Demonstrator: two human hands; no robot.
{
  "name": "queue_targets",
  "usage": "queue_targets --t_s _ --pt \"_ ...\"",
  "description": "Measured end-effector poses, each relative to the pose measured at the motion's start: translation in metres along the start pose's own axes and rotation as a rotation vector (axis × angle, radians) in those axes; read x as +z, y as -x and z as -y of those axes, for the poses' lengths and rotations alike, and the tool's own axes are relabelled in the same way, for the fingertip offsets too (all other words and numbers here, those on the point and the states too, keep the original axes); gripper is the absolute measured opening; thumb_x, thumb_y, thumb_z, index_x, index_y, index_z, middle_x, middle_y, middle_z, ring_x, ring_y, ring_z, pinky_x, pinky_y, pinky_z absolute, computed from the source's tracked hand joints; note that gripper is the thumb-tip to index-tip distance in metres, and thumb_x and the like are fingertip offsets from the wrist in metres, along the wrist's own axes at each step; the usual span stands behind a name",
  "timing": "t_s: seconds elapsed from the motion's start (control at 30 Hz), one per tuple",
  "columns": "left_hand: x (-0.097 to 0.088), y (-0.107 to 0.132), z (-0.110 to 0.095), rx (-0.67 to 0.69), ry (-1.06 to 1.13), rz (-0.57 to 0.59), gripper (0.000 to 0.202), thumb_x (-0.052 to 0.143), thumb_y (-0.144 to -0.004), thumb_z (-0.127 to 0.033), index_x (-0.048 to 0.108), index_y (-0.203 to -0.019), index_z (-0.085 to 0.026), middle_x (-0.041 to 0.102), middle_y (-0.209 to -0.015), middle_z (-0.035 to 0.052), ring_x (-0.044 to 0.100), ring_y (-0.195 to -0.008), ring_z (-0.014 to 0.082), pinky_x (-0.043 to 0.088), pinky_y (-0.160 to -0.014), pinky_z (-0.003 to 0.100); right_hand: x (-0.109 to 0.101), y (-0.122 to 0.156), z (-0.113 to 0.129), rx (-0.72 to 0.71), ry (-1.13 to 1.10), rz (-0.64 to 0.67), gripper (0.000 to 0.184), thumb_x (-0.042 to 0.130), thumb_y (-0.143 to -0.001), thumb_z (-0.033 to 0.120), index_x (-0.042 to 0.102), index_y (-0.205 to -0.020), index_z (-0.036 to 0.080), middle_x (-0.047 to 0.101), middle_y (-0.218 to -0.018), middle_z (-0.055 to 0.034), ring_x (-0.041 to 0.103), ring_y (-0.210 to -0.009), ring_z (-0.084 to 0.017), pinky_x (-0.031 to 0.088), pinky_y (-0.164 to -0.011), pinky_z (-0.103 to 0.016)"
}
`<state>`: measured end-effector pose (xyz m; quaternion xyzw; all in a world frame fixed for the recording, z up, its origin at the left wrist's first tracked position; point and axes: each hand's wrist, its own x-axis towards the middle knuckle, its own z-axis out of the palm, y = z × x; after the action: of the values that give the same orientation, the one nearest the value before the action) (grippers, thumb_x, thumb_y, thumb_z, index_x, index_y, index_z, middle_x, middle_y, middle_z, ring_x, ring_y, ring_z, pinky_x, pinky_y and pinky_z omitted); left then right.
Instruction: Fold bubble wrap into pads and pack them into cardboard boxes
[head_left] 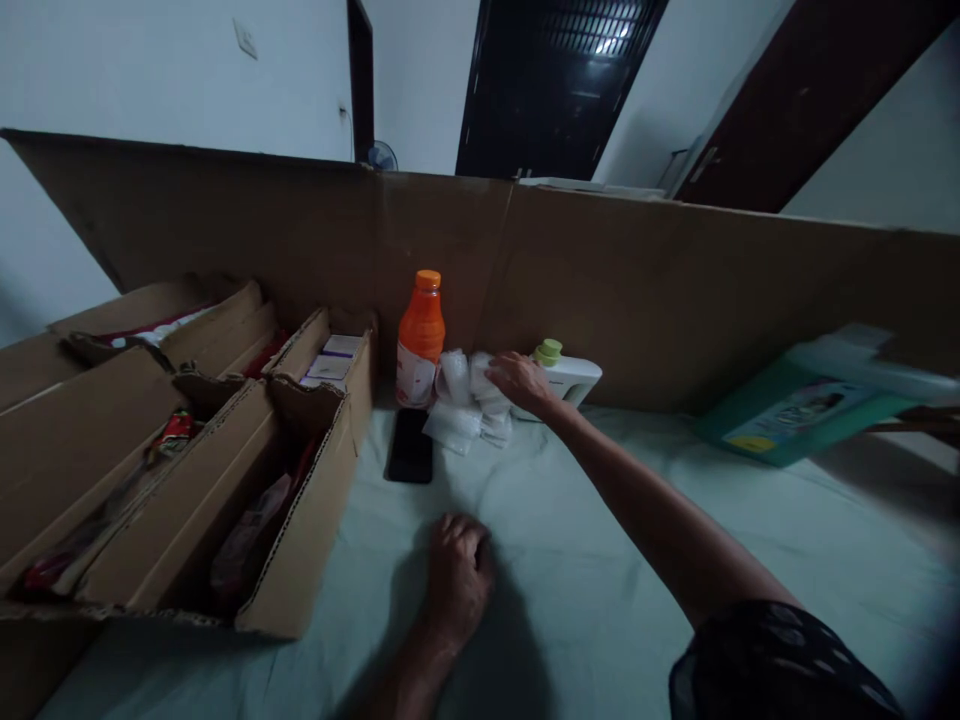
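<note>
My right hand (521, 381) reaches across the table, its fingers bent down onto crumpled clear plastic wrap (454, 425) that looks like bubble wrap. Beside that hand stands a white bottle (574, 376) with a green cap, partly hidden behind it. An orange bottle (422, 330) with an orange cap is upright left of the wrap. In front of it a black phone (410, 447) lies flat. Nearer to me, my left hand (459, 565) rests on the cloth with curled fingers, and nothing shows in it.
Cardboard bins (319, 530) holding packets and small boxes (330, 365) fill the left side. A cardboard wall (637, 270) runs along the back. At the right, a large green-liquid jug (810, 395) leans on the green cloth (600, 590).
</note>
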<state>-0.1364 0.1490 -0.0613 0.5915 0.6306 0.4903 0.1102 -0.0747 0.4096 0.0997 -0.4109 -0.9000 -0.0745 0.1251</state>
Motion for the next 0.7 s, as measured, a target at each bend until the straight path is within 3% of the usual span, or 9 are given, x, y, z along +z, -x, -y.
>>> queue_targets --t_s 0.17,0.33,0.43,0.5,0.57,0.7 --pt "-0.007 -0.005 0.000 0.011 -0.018 0.023 0.030 0.055 -0.070 0.004 0.071 -0.084 -0.017 0.072 -0.085 0.0046 0.065 -0.088 0.0217 0.053 -0.085 0.037 -0.021 0.053 0.004 0.022 -0.083 -0.028 0.033 0.053 -0.096 0.030 0.069 -0.122 0.017 0.064 -0.136 -0.0148 0.059 -0.123 -0.031 0.044 -0.101 -0.045" --pt "-0.012 -0.006 0.000 0.016 -0.080 0.068 0.024 0.053 -0.079 -0.003 0.072 -0.085 -0.017 0.072 -0.087 0.0087 0.066 -0.091 0.0249 0.053 -0.091 0.043 -0.002 0.147 0.025 0.015 -0.128 0.113 0.029 0.064 -0.090 0.026 0.072 -0.116 0.020 0.068 -0.132 -0.0116 0.063 -0.120 -0.027 0.047 -0.102 -0.040" --pt "-0.017 -0.001 -0.004 0.038 -0.122 0.072 0.029 0.052 -0.081 -0.006 0.073 -0.100 -0.014 0.070 -0.112 0.0157 0.063 -0.110 0.0292 0.049 -0.101 0.048 0.018 0.199 0.045 0.040 -0.132 0.180 0.036 0.068 -0.088 0.027 0.070 -0.123 0.021 0.064 -0.138 -0.0134 0.063 -0.121 -0.028 0.049 -0.098 -0.041" --pt "-0.021 0.004 -0.010 0.071 -0.210 0.098 0.039 0.055 -0.081 -0.009 0.068 -0.118 -0.013 0.058 -0.139 0.0200 0.052 -0.131 0.0331 0.041 -0.111 0.053 0.028 0.226 0.056 0.047 -0.138 0.193 0.041 0.066 -0.090 0.029 0.066 -0.130 0.021 0.061 -0.142 -0.0134 0.059 -0.126 -0.028 0.048 -0.101 -0.042" --pt "-0.025 0.012 -0.019 0.105 -0.356 0.189 0.046 0.058 -0.085 -0.017 0.062 -0.130 -0.013 0.047 -0.151 0.0214 0.041 -0.142 0.0349 0.031 -0.117 0.058 0.033 0.251 0.064 0.041 -0.153 0.189 0.044 0.060 -0.094 0.032 0.060 -0.137 0.021 0.055 -0.148 -0.0123 0.051 -0.136 -0.028 0.043 -0.107 -0.044" --pt "-0.033 0.041 -0.046 0.128 -0.575 0.417 0.054 0.054 -0.095 -0.041 0.053 -0.142 -0.015 0.045 -0.154 0.0218 0.034 -0.147 0.0376 0.019 -0.119 0.068 0.037 0.302 0.069 -0.002 -0.210 0.208 0.051 0.053 -0.098 0.035 0.052 -0.147 0.020 0.045 -0.156 -0.0136 0.038 -0.145 -0.030 0.032 -0.116 -0.049"
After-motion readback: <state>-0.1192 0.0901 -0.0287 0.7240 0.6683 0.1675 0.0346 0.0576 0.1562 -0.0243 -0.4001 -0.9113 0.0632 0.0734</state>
